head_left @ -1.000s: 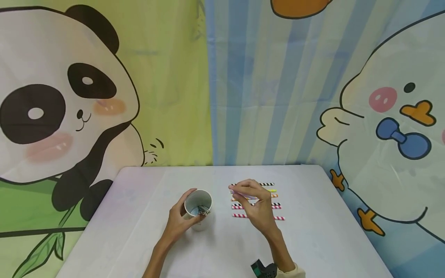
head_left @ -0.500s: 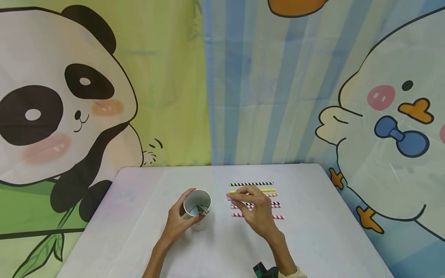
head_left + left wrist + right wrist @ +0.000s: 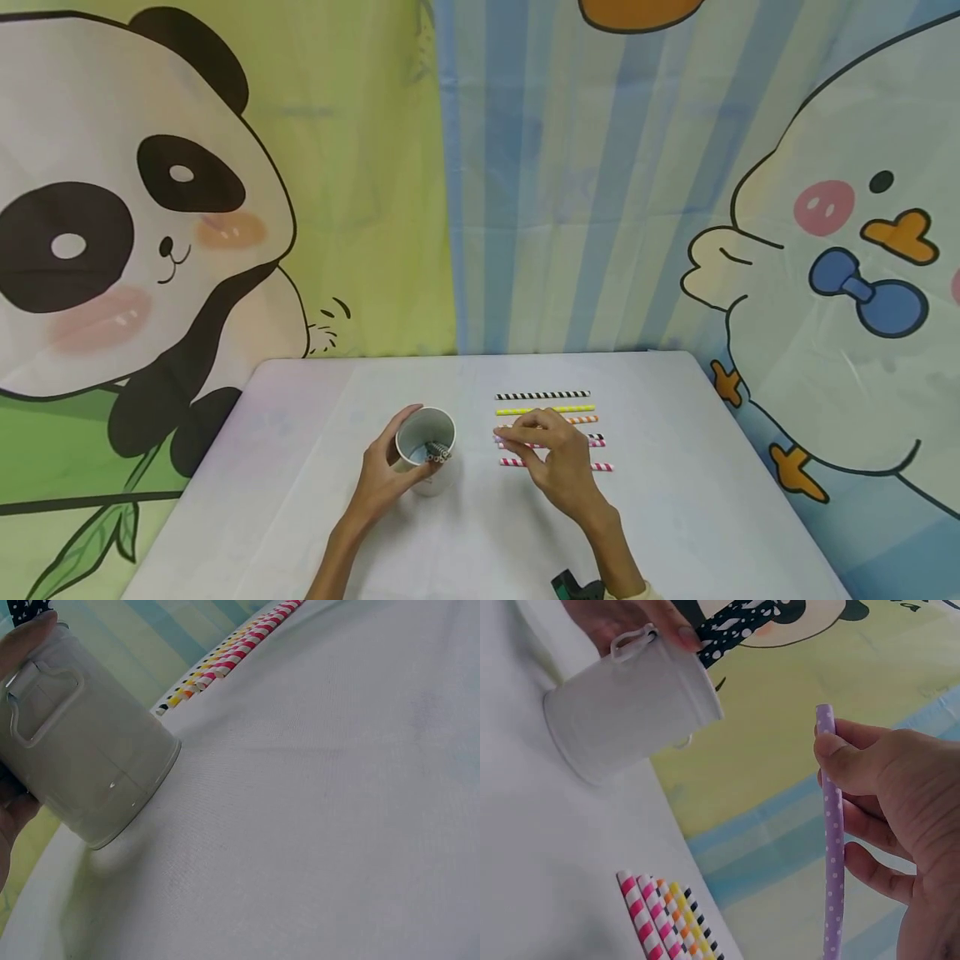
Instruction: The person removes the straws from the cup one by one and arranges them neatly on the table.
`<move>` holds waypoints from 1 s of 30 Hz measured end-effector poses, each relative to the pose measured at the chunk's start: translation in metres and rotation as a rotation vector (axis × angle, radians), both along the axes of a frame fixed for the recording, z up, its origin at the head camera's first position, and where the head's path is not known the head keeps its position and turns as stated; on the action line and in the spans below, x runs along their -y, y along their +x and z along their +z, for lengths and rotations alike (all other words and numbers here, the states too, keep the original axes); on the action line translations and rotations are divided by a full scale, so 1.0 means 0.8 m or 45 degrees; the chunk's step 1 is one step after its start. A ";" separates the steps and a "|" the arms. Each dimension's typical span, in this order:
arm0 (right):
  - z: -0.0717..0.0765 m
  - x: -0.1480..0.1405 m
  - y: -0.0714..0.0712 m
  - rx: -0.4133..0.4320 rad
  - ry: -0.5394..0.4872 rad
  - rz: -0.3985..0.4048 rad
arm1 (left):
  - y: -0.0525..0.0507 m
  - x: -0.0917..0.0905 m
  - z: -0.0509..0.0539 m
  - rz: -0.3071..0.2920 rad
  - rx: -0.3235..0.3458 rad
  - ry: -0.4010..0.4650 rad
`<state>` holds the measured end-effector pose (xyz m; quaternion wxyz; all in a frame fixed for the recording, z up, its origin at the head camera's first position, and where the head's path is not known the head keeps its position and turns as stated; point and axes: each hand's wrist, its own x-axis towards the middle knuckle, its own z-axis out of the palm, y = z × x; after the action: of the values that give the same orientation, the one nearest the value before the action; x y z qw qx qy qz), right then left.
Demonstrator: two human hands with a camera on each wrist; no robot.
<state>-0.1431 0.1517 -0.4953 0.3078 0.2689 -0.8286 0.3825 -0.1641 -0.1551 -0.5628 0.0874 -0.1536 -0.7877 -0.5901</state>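
While gripping a white cup (image 3: 630, 709) with the left hand (image 3: 381, 477) curled round its side, pinching a purple dotted straw (image 3: 832, 847) between thumb and fingers of the right hand (image 3: 561, 461). Holding that straw up near some stripy straws (image 3: 640, 915) on the white surface (image 3: 675, 492), right of the cup with dark spotted straws (image 3: 735, 631) inside.

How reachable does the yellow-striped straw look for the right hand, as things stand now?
Probably not directly: the right hand is close to the yellow-striped straw, but it pinches the lavender polka-dot straw. Both ends of the yellow-striped straw look uncovered, though.
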 end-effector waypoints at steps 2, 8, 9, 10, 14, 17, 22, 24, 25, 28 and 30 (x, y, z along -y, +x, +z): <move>-0.004 -0.002 0.000 -0.011 0.024 -0.016 | 0.000 0.000 0.001 0.005 0.017 0.005; -0.013 -0.007 0.001 0.021 0.133 -0.107 | 0.001 0.000 0.001 0.010 0.049 0.003; -0.015 -0.008 0.001 0.020 0.148 -0.118 | 0.001 0.000 0.001 0.010 0.047 -0.001; -0.017 -0.009 0.001 0.018 0.160 -0.128 | 0.001 0.000 0.001 0.009 0.045 -0.004; -0.026 -0.012 0.002 -0.002 0.184 -0.145 | 0.001 0.001 0.001 0.005 0.046 -0.003; -0.033 -0.014 0.002 0.004 0.189 -0.142 | 0.002 0.000 0.001 0.002 0.054 0.009; -0.041 -0.016 0.002 0.027 0.202 -0.134 | 0.002 0.000 0.001 0.001 0.040 0.010; -0.044 -0.016 0.003 0.048 0.204 -0.136 | 0.002 0.000 0.001 0.003 0.035 0.004; -0.045 -0.017 0.004 0.060 0.206 -0.140 | 0.002 0.001 0.000 0.003 0.036 0.001; -0.048 -0.017 0.007 0.104 0.210 -0.152 | 0.002 0.001 0.000 0.000 0.029 -0.002; -0.051 -0.016 0.008 0.128 0.217 -0.167 | 0.002 0.001 0.000 -0.002 0.032 0.004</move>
<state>-0.1365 0.1649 -0.5360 0.2661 0.2197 -0.8885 0.3025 -0.1625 -0.1556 -0.5625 0.0775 -0.1467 -0.7876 -0.5934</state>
